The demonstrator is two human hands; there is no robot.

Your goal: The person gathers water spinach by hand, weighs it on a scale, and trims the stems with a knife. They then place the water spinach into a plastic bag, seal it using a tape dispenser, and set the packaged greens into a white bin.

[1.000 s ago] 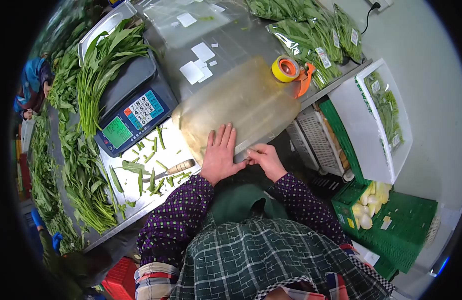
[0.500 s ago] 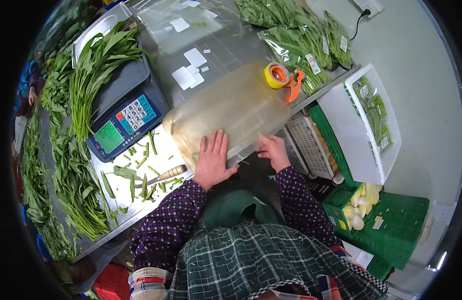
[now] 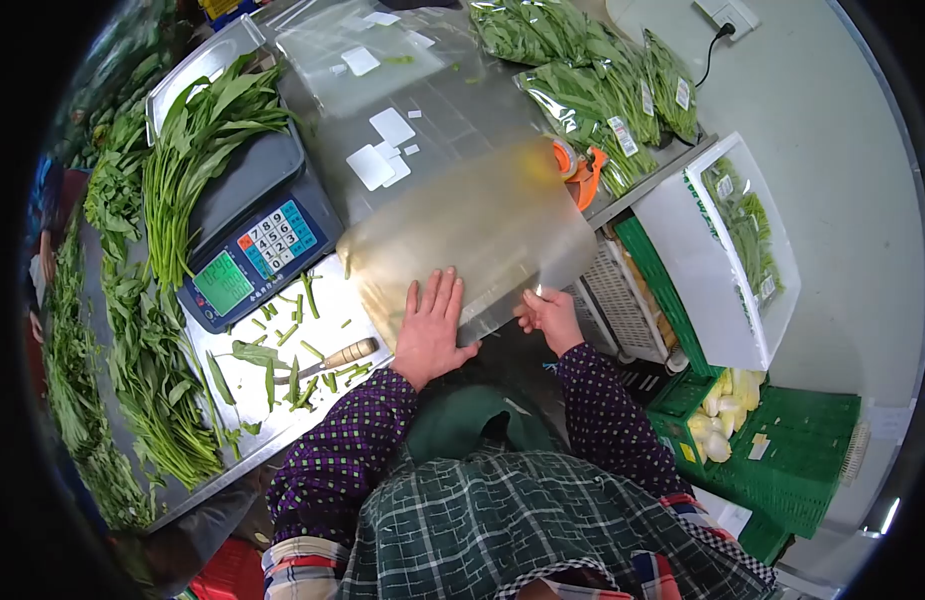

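Observation:
A stack of clear, yellowish plastic bags lies at the table's front edge. My left hand is pressed flat on its near left part, with the fingers spread. At the near right edge, my right hand is closed in a pinch on the plastic bag's edge. The far right of the plastic lies over part of a tape dispenser with an orange handle, blurring its yellow roll. Left of the bags, a knife with a wooden handle rests among cut stems on a white board.
A digital scale holds a bunch of leafy greens; more greens lie further left. Packed greens sit at the back right. White labels lie mid-table. A foam box and green crates stand right.
My right hand has shifted slightly down and right with the plastic edge. The upper plastic has risen at the right and now covers part of the tape roll. My left hand stays pressed down.

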